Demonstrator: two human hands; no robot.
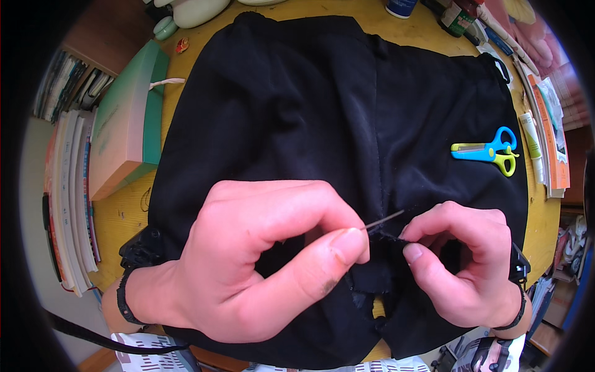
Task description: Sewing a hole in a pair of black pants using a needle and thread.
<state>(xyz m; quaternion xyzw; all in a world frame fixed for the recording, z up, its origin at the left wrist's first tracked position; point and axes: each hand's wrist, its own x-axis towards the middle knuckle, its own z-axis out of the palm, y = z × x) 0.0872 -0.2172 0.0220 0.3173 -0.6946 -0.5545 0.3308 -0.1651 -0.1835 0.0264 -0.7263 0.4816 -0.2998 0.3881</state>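
Observation:
Black cloth, seemingly a garment with a seam down its middle, is spread across the yellow wooden table. Between thumb and forefinger, my left hand pinches a thin metal needle. Its free end points up and right, above the cloth. My right hand pinches a frayed edge of the black fabric just right of the needle. I cannot make out any thread. A gap in the garment below the hands shows the table. Child-size scissors with blue and lime-green plastic lie on the garment, beyond my right hand.
To the left stand a green and peach box and upright books. Along the right edge lie a white and green tube and orange books. A jar is at the back right, beside a blue container.

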